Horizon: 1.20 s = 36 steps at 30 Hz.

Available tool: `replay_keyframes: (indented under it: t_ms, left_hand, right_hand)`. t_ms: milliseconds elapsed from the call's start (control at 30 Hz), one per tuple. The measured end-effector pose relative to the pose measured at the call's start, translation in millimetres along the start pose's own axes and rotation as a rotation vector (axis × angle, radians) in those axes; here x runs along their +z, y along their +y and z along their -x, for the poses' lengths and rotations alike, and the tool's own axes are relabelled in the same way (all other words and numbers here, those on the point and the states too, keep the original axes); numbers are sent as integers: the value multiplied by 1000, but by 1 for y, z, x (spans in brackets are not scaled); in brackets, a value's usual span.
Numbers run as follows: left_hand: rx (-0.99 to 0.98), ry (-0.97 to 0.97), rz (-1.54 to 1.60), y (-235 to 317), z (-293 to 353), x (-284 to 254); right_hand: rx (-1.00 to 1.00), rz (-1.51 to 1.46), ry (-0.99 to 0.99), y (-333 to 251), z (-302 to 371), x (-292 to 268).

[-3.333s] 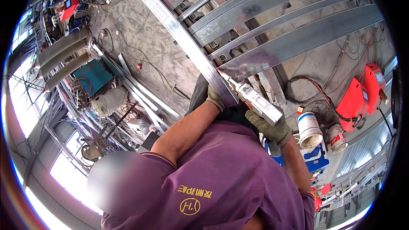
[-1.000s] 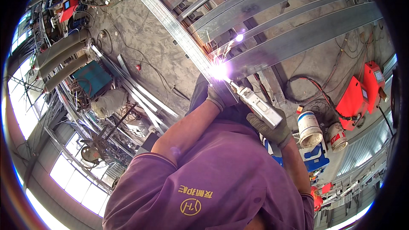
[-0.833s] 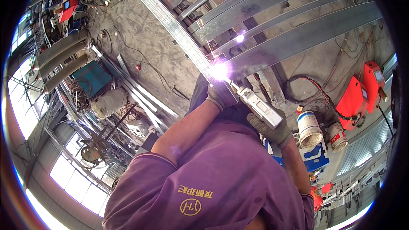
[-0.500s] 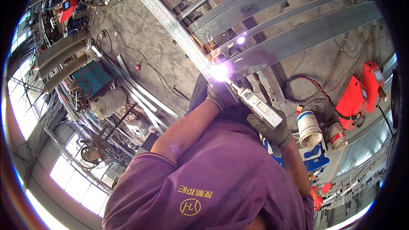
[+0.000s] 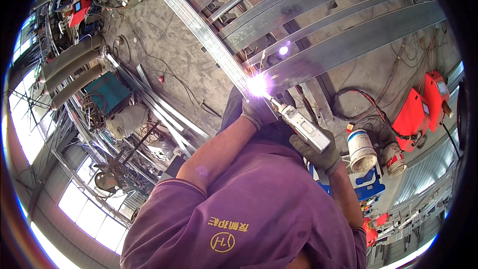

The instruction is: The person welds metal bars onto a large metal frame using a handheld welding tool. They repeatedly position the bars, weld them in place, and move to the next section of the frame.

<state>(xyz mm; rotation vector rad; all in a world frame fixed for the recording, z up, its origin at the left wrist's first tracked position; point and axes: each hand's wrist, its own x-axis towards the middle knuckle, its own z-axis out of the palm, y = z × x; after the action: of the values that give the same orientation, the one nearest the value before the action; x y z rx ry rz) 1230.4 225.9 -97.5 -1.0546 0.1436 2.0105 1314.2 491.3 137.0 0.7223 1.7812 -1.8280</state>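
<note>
My right hand (image 5: 318,153), in a dark work glove, is wrapped round a silver-white handheld welding torch (image 5: 306,128). The nozzle points up and left into a blinding arc (image 5: 258,85), which hides the exact contact point. Around that glare, the near end of a long steel tube (image 5: 199,35) meets a wide flat steel bar (image 5: 358,45) of a frame. My left hand (image 5: 253,112), also gloved, grips the tube's near end just left of the arc. Its fingers are partly hidden. A few sparks (image 5: 256,60) fly upward from the arc.
Further steel bars (image 5: 308,5) lie parallel at upper right. On the right are two white buckets (image 5: 361,149), red machines (image 5: 412,114) and loose cables (image 5: 368,97). Metal offcuts (image 5: 164,119) and a teal box (image 5: 107,92) lie to the left on the concrete floor.
The sparks' spread has changed, with fewer long streaks along the tube now. The arc still burns in nearly the same spot, and both hands have barely moved.
</note>
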Motion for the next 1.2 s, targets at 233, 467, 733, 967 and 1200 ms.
replay_keyframes:
  t_ms: [233,467,733,967,1200]
  left_hand:
    - [-18,-123,-57,-1,6,20]
    - [-12,6,76,3,-8,-14]
    - [10,63,7,2,-7,2]
    - [438,152,-1109,-16,-14,-9]
    - [-64,-110,62,-4,8,51]
  right_hand:
    - [-6,-5,3,1,1,0]
    - [-7,-9,11,6,4,1]
    - [3,33,-1,8,6,0]
    - [28,2,-3,3,7,0]
    - [13,0,6,5,8,-1]
